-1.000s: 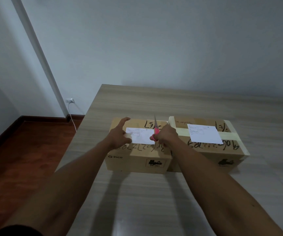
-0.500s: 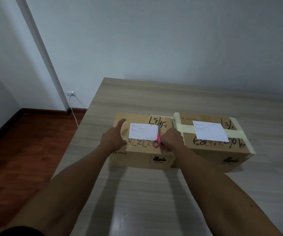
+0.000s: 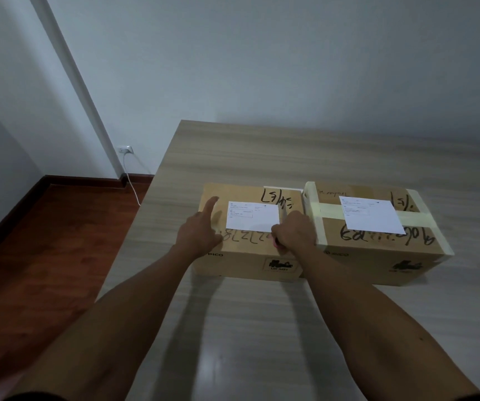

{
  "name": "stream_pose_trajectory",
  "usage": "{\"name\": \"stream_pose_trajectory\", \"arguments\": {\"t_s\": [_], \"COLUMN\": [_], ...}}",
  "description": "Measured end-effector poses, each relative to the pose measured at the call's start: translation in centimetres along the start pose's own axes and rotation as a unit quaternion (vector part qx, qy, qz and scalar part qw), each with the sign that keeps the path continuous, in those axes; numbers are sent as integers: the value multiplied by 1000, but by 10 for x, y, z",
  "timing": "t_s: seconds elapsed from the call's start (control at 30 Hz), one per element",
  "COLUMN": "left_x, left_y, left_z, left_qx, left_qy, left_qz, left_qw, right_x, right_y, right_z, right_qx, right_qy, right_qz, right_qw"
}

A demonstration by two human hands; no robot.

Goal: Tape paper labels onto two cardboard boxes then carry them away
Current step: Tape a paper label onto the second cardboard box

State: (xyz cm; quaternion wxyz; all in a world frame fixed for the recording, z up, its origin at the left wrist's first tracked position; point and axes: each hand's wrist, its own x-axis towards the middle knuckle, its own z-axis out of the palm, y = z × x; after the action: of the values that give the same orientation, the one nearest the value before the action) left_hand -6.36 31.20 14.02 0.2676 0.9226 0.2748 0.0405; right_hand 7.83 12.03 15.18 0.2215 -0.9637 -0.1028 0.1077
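Two cardboard boxes stand side by side on the table. The left box carries a white paper label on its top. My left hand rests flat on the box top, just left of that label, with the fingers spread. My right hand is closed on red-handled scissors at the label's right edge; the blades are mostly hidden by the hand. The right box has its own label held under strips of pale tape.
The wooden table runs to a wall at the back; its left edge drops to a red-brown floor. A wall socket with a white cable sits low at the left.
My right hand with the scissors has drawn back along the label's right edge toward me. The left hand has slid a little left off the label. The view has tilted slightly.
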Motion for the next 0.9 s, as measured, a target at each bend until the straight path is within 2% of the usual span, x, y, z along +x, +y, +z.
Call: {"name": "stream_pose_trajectory", "arguments": {"t_s": [0.1,0.2,0.3,0.37,0.4,0.47,0.53,0.6,0.7,0.9], "left_x": [0,1,5,9,11,11,9,10,12,12], "left_y": [-2,-1,4,10,15,25,37,47,59,80], "left_z": [3,4,3,2,-1,-8,-16,-22,-29,-39], "left_qx": [-3,-22,-115,-203,-244,-305,-344,-364,-378,-398], "left_qy": [7,20,50,56,50,38,39,40,48,44], "left_qz": [3,7,-3,-20,-26,-34,-37,-34,-26,-8], "left_qw": [1000,1000,992,977,968,951,938,930,924,916], "right_x": [1,4,4,5,8,14,13,4,-6,-14], "right_y": [0,0,-7,-13,-16,-21,-28,-35,-45,-65], "right_z": [-4,-7,-11,-17,-19,-20,-23,-28,-35,-46], "right_qx": [-47,-124,-169,-158,-120,30,217,337,420,503], "right_qy": [8,-27,-36,-21,-10,3,-25,-68,-116,-174], "right_qz": [0,3,-14,-32,-39,-53,-57,-63,-81,-76], "right_qw": [999,992,985,987,992,998,974,937,896,843]}}
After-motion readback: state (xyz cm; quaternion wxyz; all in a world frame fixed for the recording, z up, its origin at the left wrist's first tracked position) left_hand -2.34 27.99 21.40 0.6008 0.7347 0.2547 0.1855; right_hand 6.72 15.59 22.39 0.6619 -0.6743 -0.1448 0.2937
